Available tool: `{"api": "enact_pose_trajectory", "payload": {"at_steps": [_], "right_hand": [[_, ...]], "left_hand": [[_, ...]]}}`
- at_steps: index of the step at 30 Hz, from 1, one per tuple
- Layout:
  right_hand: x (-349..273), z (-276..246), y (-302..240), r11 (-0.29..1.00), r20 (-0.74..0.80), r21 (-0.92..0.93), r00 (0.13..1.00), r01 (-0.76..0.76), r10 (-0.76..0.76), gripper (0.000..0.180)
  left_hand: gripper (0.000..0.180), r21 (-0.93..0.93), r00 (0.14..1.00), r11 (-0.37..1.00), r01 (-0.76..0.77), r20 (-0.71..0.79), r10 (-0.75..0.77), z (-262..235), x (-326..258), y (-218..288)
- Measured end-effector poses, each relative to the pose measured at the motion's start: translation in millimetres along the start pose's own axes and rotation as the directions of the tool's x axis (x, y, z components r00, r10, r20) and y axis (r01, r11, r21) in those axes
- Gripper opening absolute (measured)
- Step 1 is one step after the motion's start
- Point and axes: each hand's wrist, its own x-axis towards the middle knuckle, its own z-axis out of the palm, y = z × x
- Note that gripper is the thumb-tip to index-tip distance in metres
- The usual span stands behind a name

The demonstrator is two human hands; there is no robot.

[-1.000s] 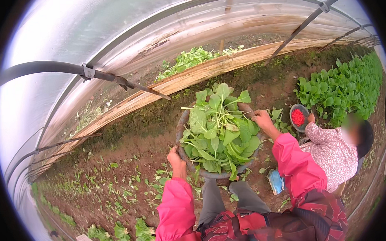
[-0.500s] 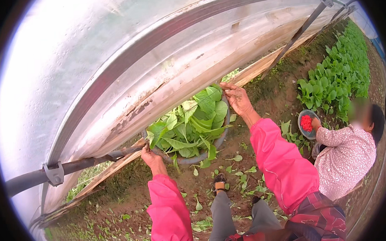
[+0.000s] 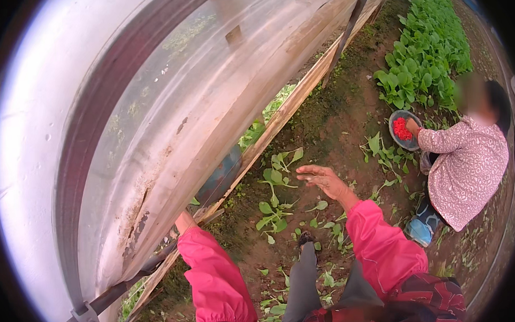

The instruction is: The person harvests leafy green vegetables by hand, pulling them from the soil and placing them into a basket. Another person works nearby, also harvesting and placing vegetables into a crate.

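My left hand [image 3: 184, 221] reaches through the gap under the cloudy plastic sheet [image 3: 173, 175]; its fingers are hidden behind the sheet. Close to it, beyond the wooden board [image 3: 278, 116], part of a bluish-grey rounded basin [image 3: 228, 172] shows through the gap and dimly through the plastic. Whether the left hand touches the basin cannot be seen. Over the soil, my right hand [image 3: 326, 182] is open, fingers stretched out and nothing in them. Beneath and beside it lie loose leafy green plants [image 3: 274, 177].
To the right a person in a patterned top [image 3: 467, 159] crouches with a hand in a bowl of red pieces [image 3: 404, 130]. Behind the bowl grows a dense bed of leafy greens [image 3: 427, 53]. A metal pipe [image 3: 117, 292] runs along the sheet at lower left. Leaves litter the soil.
The basin of greens, held by both hands before, has passed under the sheet to the far side. My right hand has let go; my left hand has moved in behind the plastic.
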Motion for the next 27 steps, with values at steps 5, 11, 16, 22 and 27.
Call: {"api": "enact_pose_trajectory", "payload": {"at_steps": [5,11,16,22,27], "right_hand": [[-207.7,-126.1,67.4,0.865,-0.53,-0.149,0.777,-0.478,0.339,0.032],[-440.3,-153.4,104.0,0.682,-0.787,-0.031,0.438,-0.731,0.434,0.026],[-477.3,-109.3,138.7,0.691,-0.809,0.221,0.267,-0.688,0.524,0.026],[-426.0,-93.1,172.2,0.773,-0.683,0.209,0.476,-0.6,0.554,0.025],[-392.3,-90.4,150.9,0.824,-0.695,0.241,0.502,-0.512,0.515,0.021]], "left_hand": [[0.029,0.255,0.993,0.963,-0.088,-0.049,0.104,48.6,1.4,-20.5],[0.033,0.435,0.976,0.885,-0.169,-0.05,0.211,83.4,5.8,-44.8],[0.024,0.565,0.653,0.389,-0.727,0.395,0.646,117.7,-50.3,-34.1],[0.024,0.325,0.624,0.567,-0.757,0.615,0.481,145.2,-119.0,48.8],[0.025,0.058,0.375,0.651,-0.757,0.854,0.36,158.2,-153.4,74.3]]}}
